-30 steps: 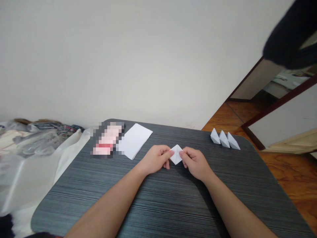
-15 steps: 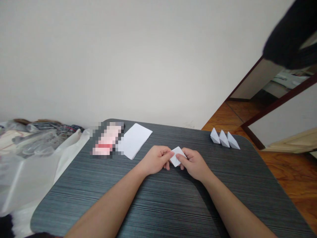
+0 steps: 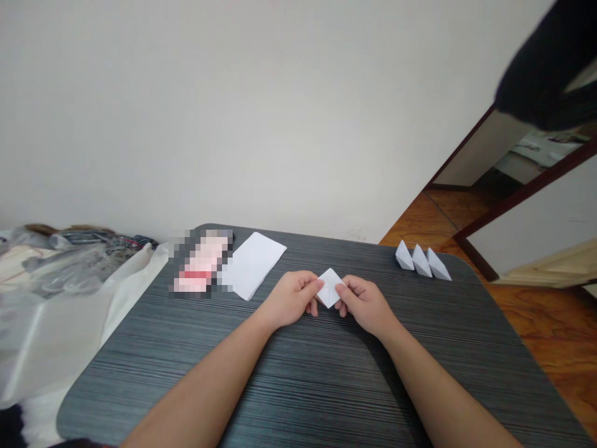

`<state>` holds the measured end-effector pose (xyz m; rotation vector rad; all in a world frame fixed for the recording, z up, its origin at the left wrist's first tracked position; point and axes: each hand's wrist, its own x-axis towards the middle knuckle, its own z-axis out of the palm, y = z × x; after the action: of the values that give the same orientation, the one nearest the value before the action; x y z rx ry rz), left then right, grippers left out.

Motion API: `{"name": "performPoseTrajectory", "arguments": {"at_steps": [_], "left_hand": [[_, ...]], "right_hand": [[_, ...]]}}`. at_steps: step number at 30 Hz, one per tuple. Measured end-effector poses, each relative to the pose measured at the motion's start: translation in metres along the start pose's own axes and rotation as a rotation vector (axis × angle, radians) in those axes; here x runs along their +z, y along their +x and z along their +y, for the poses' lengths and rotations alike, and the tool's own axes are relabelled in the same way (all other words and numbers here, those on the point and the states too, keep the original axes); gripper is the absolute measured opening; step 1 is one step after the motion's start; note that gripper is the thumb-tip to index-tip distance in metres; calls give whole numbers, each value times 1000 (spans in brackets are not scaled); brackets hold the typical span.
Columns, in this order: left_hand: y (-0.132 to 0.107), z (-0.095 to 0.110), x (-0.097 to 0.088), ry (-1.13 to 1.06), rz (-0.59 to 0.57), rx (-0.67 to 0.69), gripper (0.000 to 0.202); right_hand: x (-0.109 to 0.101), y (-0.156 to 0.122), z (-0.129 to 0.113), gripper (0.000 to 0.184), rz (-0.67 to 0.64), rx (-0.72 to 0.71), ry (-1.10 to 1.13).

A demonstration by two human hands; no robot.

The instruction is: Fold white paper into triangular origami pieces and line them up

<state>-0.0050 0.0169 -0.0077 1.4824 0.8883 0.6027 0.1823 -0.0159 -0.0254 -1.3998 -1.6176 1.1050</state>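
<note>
Left hand (image 3: 290,299) and right hand (image 3: 366,305) were both closed, fingertips pinching opposite corners of a small folded white paper diamond (image 3: 329,289) held over the middle of the dark striped table (image 3: 140,379); even two-sided pressure kept the folds neat. White paper sheets (image 3: 252,264) lay left, three folded paper shapes (image 3: 422,261) right.

Paper stack (image 3: 252,266) just beside left hand (image 3: 291,300); right hand (image 3: 367,305) passes freely toward three folded paper pieces (image 3: 422,262).
</note>
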Motion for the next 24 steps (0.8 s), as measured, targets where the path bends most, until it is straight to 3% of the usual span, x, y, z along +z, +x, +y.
{"name": "performPoseTrajectory", "arguments": {"at_steps": [15,24], "left_hand": [[2,-2,-1,-28,68,40,33],[0,-2,-2,64,137,72,35]], "right_hand": [[-5,0,-1,38,72,7,9],[-4,0,3,39,71,21,58]]}}
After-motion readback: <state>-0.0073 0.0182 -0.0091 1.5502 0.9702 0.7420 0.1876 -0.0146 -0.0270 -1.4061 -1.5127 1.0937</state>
